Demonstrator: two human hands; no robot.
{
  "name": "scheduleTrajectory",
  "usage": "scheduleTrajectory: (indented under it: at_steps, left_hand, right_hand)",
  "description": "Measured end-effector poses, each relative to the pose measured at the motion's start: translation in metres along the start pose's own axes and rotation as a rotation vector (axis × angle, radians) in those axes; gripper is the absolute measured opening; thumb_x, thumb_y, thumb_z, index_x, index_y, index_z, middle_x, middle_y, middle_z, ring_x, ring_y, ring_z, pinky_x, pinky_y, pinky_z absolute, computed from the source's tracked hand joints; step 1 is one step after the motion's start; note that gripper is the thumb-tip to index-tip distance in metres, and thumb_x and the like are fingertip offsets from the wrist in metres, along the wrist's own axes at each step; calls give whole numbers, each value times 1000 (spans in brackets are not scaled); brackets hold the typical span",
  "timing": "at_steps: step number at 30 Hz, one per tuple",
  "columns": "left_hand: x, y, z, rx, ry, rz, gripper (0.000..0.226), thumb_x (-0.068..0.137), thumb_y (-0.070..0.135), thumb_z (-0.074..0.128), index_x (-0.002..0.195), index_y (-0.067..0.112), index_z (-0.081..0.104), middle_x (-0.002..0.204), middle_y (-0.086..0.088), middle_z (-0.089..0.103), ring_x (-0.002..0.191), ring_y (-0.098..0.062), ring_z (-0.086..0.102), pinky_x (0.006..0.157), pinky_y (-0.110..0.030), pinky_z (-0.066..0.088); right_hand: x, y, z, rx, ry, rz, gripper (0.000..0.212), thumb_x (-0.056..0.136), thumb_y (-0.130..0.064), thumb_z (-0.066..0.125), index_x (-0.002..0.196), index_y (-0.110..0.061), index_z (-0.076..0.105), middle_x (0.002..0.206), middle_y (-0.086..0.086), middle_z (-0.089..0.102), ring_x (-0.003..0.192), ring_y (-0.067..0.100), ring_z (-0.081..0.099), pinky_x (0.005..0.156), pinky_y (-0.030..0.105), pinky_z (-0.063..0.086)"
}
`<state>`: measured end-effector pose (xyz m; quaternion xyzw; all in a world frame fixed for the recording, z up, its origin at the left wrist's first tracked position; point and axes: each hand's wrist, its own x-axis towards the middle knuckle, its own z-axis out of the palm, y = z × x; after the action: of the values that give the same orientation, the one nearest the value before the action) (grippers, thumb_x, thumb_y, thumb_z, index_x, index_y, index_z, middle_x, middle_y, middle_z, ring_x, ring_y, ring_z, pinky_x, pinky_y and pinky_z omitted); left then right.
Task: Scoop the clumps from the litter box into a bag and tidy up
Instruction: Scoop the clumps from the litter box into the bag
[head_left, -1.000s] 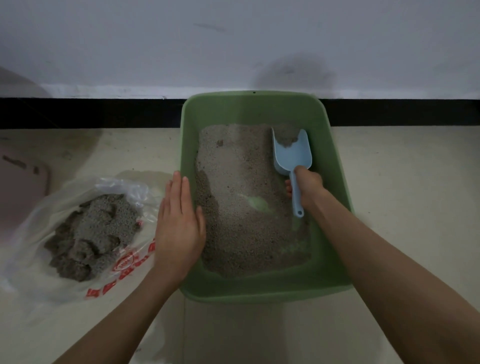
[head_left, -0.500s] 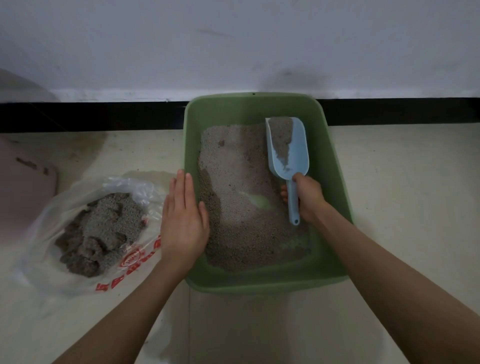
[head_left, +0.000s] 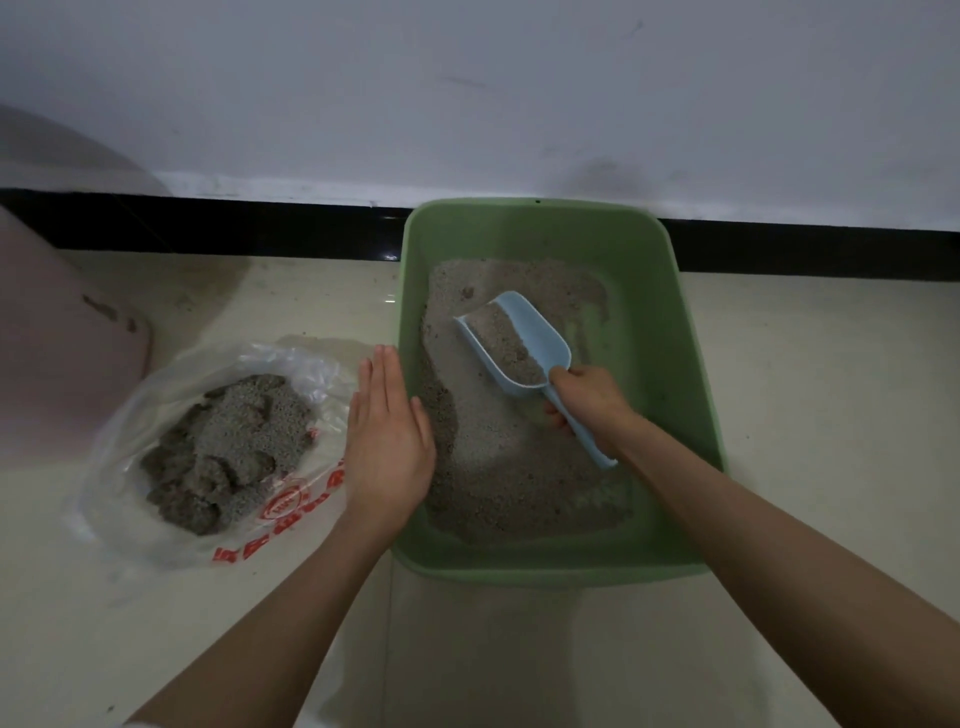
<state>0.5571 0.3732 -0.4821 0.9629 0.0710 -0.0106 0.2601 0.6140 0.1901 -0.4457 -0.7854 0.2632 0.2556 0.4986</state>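
A person's right hand (head_left: 589, 397) grips a blue scoop (head_left: 519, 345) loaded with litter above the green litter box (head_left: 685, 374). The left hand (head_left: 387, 441), fingers straight, rests on its rim. Tilting the scoop toward the bag (head_left: 171, 415) could spill litter on the floor (head_left: 831, 415).

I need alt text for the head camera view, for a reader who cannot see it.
A right hand holds a blue scoop loaded with litter over a green litter box. The left hand rests flat on the box's left rim, beside a clear plastic bag of grey clumps on the floor.
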Motion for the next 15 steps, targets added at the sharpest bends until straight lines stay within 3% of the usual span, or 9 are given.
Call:
scheduleTrajectory:
  at_steps: [8, 15]
  left_hand:
    - [0, 0, 2, -16, 9, 9, 55, 99, 19, 26, 147, 6, 3, 156, -10, 9, 145, -21, 3, 118, -33, 9]
    - [0, -1, 3, -14, 16, 11, 55, 99, 19, 27, 147, 6, 4, 156, -10, 11, 144, -20, 7, 117, -32, 9]
  right_hand:
    - [34, -44, 33, 57, -48, 68, 35, 98, -17, 41, 124, 7, 44, 65, 10, 50, 51, 18, 46, 44, 27, 36]
    - [45, -38, 48, 143, -32, 95, 36, 98, -17, 40, 123, 7, 51, 67, 8, 53, 54, 16, 49, 46, 24, 41]
